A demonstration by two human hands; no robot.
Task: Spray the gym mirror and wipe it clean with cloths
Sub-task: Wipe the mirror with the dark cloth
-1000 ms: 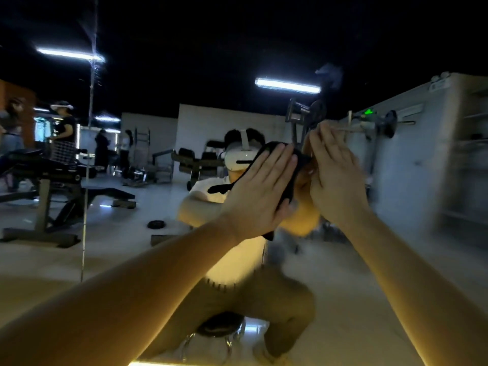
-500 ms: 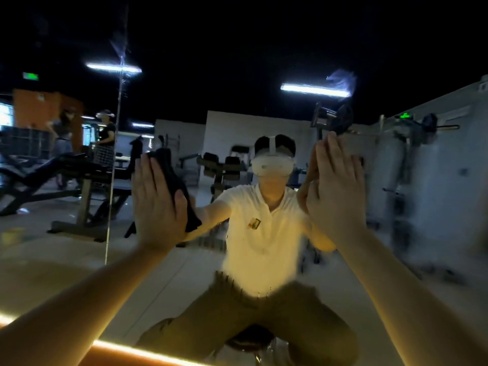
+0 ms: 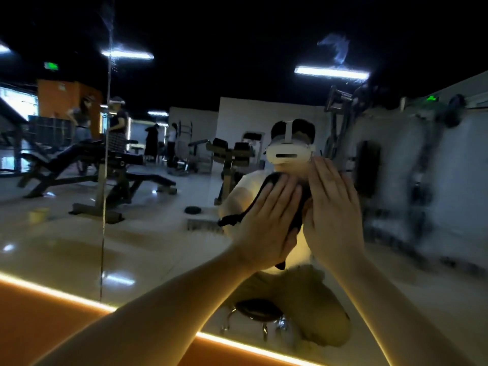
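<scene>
The gym mirror (image 3: 158,247) fills the head view and reflects me seated on a stool. My left hand (image 3: 266,223) presses a dark cloth (image 3: 266,184) flat against the glass with straight fingers; the cloth's ends hang out left and below the palm. My right hand (image 3: 332,207) lies flat on the glass right beside it, fingers straight and upward. Whether a cloth sits under the right palm is hidden. A hazy smear (image 3: 335,48) marks the glass high up, and the mirror's right part looks streaky.
A vertical seam (image 3: 105,165) between mirror panels runs at the left. A glowing orange light strip (image 3: 52,293) lines the mirror's lower edge. Benches, machines and several people appear only as reflections.
My left hand has swept the dark cloth back to the right across the glass, from far left to beside my right hand. The right hand stayed flat and sits a little lower.
</scene>
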